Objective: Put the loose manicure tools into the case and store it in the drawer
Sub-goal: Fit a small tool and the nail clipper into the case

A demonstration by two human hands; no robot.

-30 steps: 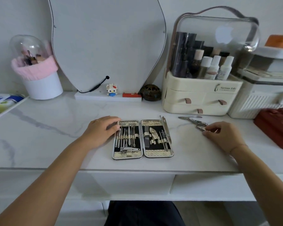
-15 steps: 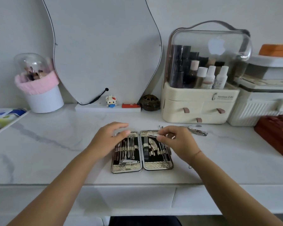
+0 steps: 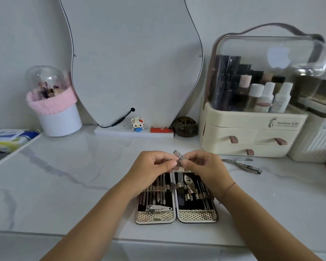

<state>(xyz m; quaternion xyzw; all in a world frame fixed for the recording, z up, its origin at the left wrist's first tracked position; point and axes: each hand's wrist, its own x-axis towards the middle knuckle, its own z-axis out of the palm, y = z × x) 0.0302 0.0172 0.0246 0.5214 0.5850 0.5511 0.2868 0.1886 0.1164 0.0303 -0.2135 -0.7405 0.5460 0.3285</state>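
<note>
Steel tool (image 3: 177, 155) is up now, left hand (image 3: 149, 171) and right hand (image 3: 205, 170) pinching it above the case (image 3: 197, 217); clippers (image 3: 243, 165) remain.

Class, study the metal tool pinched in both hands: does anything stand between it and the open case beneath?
Nothing visible does. The left hand and right hand pinch the metal tool over the far end of the open manicure case; only open air shows between them.

Shiny metal tools (image 3: 159, 192) in a textured gold case (image 3: 197, 216), glossy marble-look counter (image 3: 68, 166), clear plastic organizer lid (image 3: 271, 59) behind the case.
</note>
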